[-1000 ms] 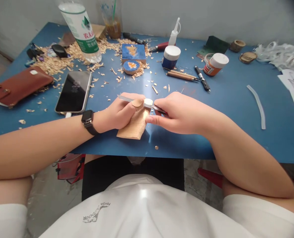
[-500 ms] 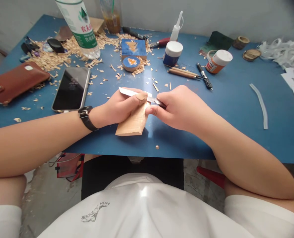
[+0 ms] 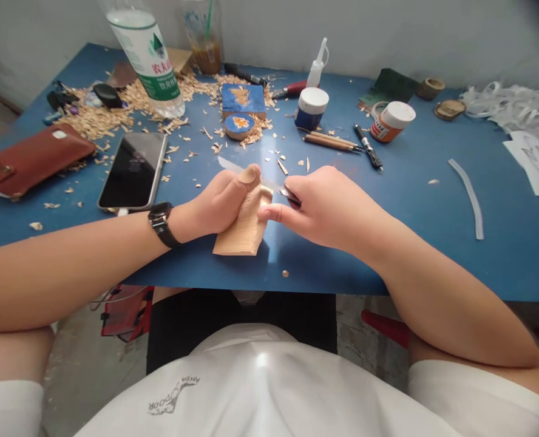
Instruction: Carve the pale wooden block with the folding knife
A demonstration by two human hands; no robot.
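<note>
The wooden block (image 3: 238,238) is a bit left of center in the frame, over the near part of the blue tabletop (image 3: 342,267); can't really tell if its bottom end rests on it. The left hand (image 3: 223,197) is clamped around its left side, thumb up near the top end. The right hand (image 3: 322,200) is closed around the dark handle of a knife (image 3: 291,197), with its thumb out against the block's right edge. So both hands are right at the wood, but the left one has the real grip. Here's the bit that matters imo: the block's long axis runs from lower left to upper right, kinda steep, while the blade lies across the top end, tip toward the upper left. Can't see if the edge touches wood, the left thumb's in the way.
</note>
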